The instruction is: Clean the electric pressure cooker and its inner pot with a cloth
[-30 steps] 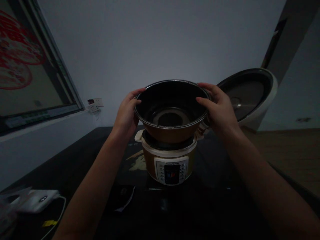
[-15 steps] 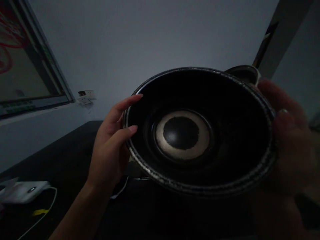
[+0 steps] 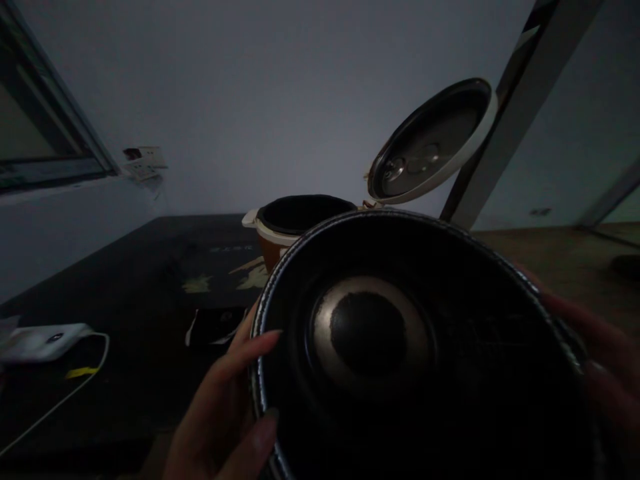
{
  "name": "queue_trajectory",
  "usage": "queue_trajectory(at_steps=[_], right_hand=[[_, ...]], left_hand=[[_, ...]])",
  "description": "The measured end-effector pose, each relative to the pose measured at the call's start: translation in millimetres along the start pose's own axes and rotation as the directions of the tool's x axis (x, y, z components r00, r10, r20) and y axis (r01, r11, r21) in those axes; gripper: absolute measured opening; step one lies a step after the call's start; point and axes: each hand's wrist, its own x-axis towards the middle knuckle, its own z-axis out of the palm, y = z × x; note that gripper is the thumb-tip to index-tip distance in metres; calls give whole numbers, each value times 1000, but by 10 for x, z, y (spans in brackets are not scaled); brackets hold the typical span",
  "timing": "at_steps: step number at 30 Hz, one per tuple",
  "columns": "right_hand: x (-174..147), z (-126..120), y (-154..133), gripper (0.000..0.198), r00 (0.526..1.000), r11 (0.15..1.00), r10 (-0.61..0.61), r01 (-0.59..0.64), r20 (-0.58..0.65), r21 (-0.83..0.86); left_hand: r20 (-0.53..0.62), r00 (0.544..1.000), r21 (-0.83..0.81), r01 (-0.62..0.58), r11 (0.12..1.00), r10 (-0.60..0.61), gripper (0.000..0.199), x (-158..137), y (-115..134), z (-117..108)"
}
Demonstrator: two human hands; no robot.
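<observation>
A black rice cooker inner pot (image 3: 465, 300) is held up close in front of me, its dark inside tilted toward my view. A worn, pale ring surrounds the dark middle of its bottom. My left hand (image 3: 230, 400) grips the left rim, fingers hooked over the edge. At the right rim is my right hand (image 3: 600, 340), dim and partly hidden, closed on the pot. Behind the pot stands a rice cooker (image 3: 273, 250) with a brown side and white rim. Its lid (image 3: 430, 143) is raised, leaning to the right.
The cooker stands on a dark table (image 3: 150, 267) against a pale wall. At left lie a white power strip (image 3: 50, 343) with a cable and a yellow tag (image 3: 81, 372). A small black item (image 3: 215, 327) lies nearer the pot. Wall sockets (image 3: 145, 158) are beside the window.
The inner pot and both hands have come lower and closer in view. The rice cooker and its raised lid, mostly hidden before, now show behind it. The view has shifted slightly.
</observation>
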Motion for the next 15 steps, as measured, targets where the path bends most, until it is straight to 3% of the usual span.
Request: queue_trajectory(at_steps=[2, 5, 10, 15], right_hand=[[-224, 162, -132, 37, 988, 978, 125, -108, -85, 176], [-377, 430, -182, 36, 977, 913, 174, -113, -122, 393], [-391, 684, -12, 28, 984, 805, 108, -2, -144, 594], [-406, 827, 60, 27, 987, 810, 0, 94, -160, 579]], left_hand=[[0, 1000, -45, 26, 999, -26, 47, -105, -131, 38], [-85, 995, -108, 42, 993, -52, 45, -131, -331, 104], [-291, 956, -55, 13, 998, -29, 49, -56, -577, 195], [-350, 933, 10, -88, 996, 86, 47, 47, -729, 173]])
